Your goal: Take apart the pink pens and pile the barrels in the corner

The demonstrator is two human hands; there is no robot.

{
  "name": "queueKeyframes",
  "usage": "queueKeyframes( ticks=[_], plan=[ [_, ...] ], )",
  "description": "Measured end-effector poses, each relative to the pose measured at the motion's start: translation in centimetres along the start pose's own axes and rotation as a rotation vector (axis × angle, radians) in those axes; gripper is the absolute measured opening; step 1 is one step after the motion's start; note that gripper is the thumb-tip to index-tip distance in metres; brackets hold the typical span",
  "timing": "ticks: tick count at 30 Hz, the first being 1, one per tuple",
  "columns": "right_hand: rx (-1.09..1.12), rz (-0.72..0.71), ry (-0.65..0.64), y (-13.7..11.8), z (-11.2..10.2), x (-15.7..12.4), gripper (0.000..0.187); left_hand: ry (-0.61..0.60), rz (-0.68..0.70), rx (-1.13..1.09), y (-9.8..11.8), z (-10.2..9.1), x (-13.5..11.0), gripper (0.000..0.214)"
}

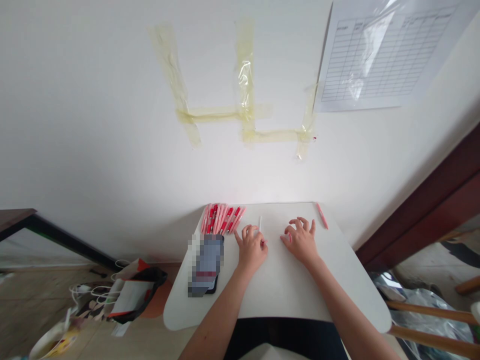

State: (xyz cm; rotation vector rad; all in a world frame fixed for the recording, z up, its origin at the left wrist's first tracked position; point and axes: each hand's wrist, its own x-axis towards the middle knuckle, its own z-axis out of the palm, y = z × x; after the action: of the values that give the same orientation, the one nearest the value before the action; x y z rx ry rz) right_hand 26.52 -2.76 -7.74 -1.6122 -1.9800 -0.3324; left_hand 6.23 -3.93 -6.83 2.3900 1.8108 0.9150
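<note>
My left hand (251, 246) rests on the small white table (285, 285), fingers curled round a thin white stick (260, 224) that pokes out toward the wall. My right hand (300, 239) lies beside it, fingers bent and pinched on a small pinkish piece I cannot make out. Several pink and red pens (222, 218) lie in a row at the table's far left edge. A single pink pen (321, 215) lies at the far right, just beyond my right hand.
A phone (207, 264) lies on the table left of my left hand. Bags and cables (127, 295) clutter the floor at left. The wall ahead carries yellowed tape (244, 100) and a plastic-covered chart (382, 55). Wooden furniture (431, 200) stands at right.
</note>
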Motion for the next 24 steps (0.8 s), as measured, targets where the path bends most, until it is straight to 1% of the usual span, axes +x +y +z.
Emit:
queueKeyframes(
  ticks=[5, 12, 16, 20, 24],
  plan=[
    [-0.001, 0.002, -0.014, -0.2, 0.15, 0.17, 0.008, 0.0, 0.003, -0.007, 0.02, 0.02, 0.05, 0.005],
    [-0.01, 0.015, -0.023, -0.61, 0.18, 0.36, 0.014, 0.003, 0.017, -0.022, 0.02, 0.18, 0.03, 0.008],
    [-0.005, 0.029, -0.027, -0.67, 0.08, 0.36, 0.018, 0.005, -0.002, -0.015, 0.06, 0.03, 0.01, 0.006],
    [0.027, 0.023, -0.038, -0.36, -0.12, 0.2, 0.013, -0.012, -0.015, -0.001, 0.07, -0.13, -0.03, 0.002],
    [0.039, 0.026, -0.063, 0.23, -0.14, -0.08, 0.021, -0.017, -0.01, -0.005, 0.09, -0.14, -0.06, 0.004]
  ],
)
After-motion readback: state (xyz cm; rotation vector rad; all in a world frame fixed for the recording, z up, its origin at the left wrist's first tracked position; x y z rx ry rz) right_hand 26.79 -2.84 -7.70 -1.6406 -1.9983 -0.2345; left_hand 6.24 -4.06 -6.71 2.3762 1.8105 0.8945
